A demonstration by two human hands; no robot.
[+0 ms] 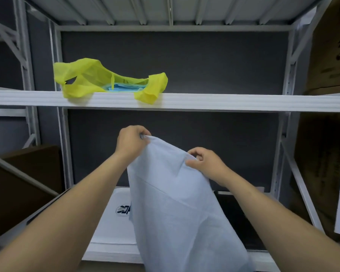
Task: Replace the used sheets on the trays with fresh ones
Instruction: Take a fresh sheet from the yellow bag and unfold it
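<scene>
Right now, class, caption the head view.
Left hand and right hand pinch the top of a pale sheet below a yellow bag on the shelf.

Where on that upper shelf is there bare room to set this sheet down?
The upper shelf is bare from the yellow bag rightward to the right upright post. Its left part is taken by the bag, which overhangs the front edge. Below, left hand and right hand pinch the sheet before the white tray and dark tray: crowded.

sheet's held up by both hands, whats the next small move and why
Probably draw the left hand and right hand apart: both pinch the sheet at its top edge, close together, so it hangs bunched in front of the white tray.
</scene>
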